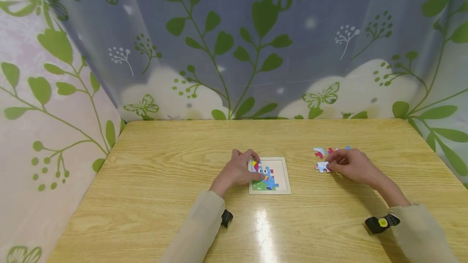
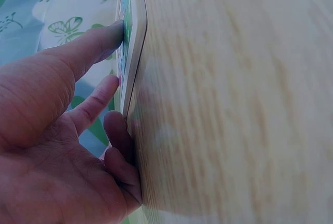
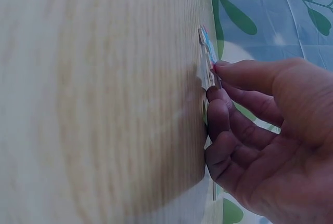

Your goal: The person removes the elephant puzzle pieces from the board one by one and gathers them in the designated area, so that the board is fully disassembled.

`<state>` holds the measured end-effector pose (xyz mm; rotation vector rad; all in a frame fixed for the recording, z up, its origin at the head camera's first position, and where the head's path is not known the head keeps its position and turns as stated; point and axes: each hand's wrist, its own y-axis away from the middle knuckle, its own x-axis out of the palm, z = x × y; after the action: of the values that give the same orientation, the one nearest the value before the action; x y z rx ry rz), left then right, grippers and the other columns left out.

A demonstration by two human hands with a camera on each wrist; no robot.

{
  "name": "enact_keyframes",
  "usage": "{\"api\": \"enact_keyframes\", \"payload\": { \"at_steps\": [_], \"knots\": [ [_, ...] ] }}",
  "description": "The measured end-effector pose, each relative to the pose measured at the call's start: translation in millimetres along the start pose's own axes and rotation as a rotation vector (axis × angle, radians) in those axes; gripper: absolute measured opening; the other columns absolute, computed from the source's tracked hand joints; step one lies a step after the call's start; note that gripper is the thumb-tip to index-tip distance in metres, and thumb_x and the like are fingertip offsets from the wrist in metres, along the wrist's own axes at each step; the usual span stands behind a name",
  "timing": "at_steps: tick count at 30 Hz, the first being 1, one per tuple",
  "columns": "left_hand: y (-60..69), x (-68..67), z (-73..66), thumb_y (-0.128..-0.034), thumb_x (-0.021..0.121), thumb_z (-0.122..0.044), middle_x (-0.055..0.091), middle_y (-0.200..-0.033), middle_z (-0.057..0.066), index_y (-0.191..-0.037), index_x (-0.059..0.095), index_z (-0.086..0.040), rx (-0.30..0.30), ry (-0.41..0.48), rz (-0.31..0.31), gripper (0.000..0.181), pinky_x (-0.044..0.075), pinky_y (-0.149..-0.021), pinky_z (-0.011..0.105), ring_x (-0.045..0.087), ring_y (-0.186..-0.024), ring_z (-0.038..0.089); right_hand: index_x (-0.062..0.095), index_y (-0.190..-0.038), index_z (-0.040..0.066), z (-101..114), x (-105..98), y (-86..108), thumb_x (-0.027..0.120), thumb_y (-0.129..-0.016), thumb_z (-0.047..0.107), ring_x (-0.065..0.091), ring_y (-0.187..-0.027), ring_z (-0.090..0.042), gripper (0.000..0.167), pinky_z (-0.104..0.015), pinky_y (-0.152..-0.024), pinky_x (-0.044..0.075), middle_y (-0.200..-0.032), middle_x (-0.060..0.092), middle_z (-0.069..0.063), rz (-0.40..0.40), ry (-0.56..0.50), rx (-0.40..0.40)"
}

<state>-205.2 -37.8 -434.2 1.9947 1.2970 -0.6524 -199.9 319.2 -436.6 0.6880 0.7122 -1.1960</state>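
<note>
One small puzzle piece (image 1: 322, 167), pale with bits of red and blue, sits at the fingertips of the right hand (image 1: 354, 166), on the right part of the desk (image 1: 164, 165). That hand pinches the piece at its right end between thumb and forefinger, the other fingers curled in beneath; whether the piece touches the wood or is slightly raised, I cannot tell. Just beyond it lie some more loose pieces (image 1: 319, 151) in white, red and blue, partly hidden by the hand, so their count is unclear. Well to the left of them, a square puzzle tray (image 1: 281, 169) rests flat, its left portion filled with a blue cartoon figure over green ground, its right portion showing the bare pale base. The left hand (image 1: 239, 169) reaches over the tray's left edge, thumb and forefinger spread apart with their tips on the picture. Light beige sleeves (image 1: 201, 222) cover both forearms, and a black device (image 1: 226, 217) shows at each wrist. Behind the desk hangs a blue-grey and white curtain (image 1: 321, 23) printed with green leaves and butterflies
</note>
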Motion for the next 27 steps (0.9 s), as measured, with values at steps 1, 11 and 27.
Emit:
{"api": "enact_keyframes", "payload": {
  "at_steps": [1,11,27],
  "knots": [
    [0.0,0.1,-0.1,-0.0851,0.082,-0.037,0.040,-0.126,0.012,-0.119,0.059,-0.026,-0.001,0.000,0.001,0.042,0.043,-0.080,0.039,0.052,-0.098,0.031,0.073,-0.107,0.010,0.0,0.0,0.1,0.070,-0.096,0.021,0.063,-0.084,-0.014,0.015,-0.027,-0.069,0.049,-0.093,0.069,-0.002,-0.002,0.002,0.000],
    [0.6,-1.2,-0.8,-0.0849,0.082,-0.036,0.040,-0.126,0.012,-0.119,0.058,-0.025,0.007,0.004,-0.002,0.043,0.043,-0.080,0.039,0.052,-0.097,0.032,0.073,-0.107,0.010,1.2,-1.0,2.6,0.070,-0.097,0.023,0.064,-0.083,-0.011,0.017,-0.027,-0.070,0.049,-0.093,0.070,-0.002,-0.020,0.015,-0.007],
    [-0.2,2.3,2.4,-0.0851,0.081,-0.038,0.041,-0.127,0.013,-0.119,0.060,-0.026,0.012,0.001,-0.017,0.042,0.045,-0.081,0.041,0.052,-0.099,0.033,0.074,-0.111,0.005,7.0,2.7,6.3,0.067,-0.100,0.022,0.068,-0.080,-0.012,0.021,-0.025,-0.065,0.051,-0.095,0.073,-0.006,-0.076,0.008,-0.070]
  ]
}}
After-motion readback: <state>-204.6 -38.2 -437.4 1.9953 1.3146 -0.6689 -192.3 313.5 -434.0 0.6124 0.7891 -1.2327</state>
